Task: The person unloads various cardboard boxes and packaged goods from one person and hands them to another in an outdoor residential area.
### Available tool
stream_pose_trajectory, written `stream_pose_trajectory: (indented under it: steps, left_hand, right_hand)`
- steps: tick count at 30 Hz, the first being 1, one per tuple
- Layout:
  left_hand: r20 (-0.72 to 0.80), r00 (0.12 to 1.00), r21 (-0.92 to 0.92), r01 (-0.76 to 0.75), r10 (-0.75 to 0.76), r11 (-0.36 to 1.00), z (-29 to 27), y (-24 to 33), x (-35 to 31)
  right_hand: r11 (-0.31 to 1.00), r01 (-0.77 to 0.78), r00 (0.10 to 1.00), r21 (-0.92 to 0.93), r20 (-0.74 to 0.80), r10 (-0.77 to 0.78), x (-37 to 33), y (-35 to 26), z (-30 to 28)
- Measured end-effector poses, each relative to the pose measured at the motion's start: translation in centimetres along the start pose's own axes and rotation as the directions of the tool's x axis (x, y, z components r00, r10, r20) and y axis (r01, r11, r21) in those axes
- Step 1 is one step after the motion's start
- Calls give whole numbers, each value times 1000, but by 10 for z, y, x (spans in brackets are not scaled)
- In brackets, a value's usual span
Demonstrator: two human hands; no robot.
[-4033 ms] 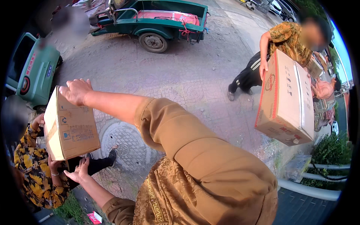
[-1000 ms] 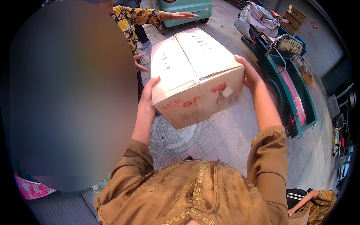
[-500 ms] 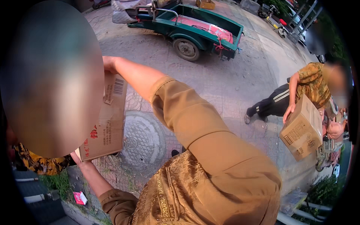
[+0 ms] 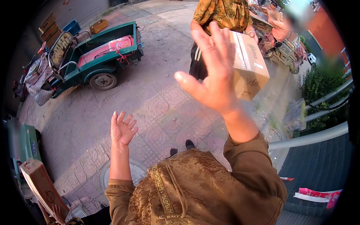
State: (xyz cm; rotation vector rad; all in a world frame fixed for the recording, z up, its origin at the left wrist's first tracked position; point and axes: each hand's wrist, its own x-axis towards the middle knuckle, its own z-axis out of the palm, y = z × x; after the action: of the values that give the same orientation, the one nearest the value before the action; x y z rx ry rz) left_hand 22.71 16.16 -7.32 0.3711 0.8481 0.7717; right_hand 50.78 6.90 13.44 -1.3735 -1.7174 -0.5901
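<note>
Box (image 4: 249, 67) | brown cardboard, sealed, tilted | right hand (image 4: 213, 78) open, near

One view only — a fisheye camera on the person's head, looking steeply down past the brown patterned top (image 4: 195, 191) to the paved ground (image 4: 157, 101). The raised right hand (image 4: 212, 73) is very close to the lens, the left hand (image 4: 122, 129) lower — edges bend toward the dark rim.
</note>
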Motion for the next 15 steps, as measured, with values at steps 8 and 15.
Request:
stream_pose_trajectory:
  steps: [8, 15]
  left_hand:
    - [313, 917, 408, 106, -248, 907, 319, -73, 102]
    - [537, 799, 388, 52, -272, 920, 370, -121, 129]
  right_hand:
    - [-3, -846, 124, 533, 202, 971, -137, 257, -172]
    - [102, -672, 573, 733, 428, 698, -157, 255, -121]
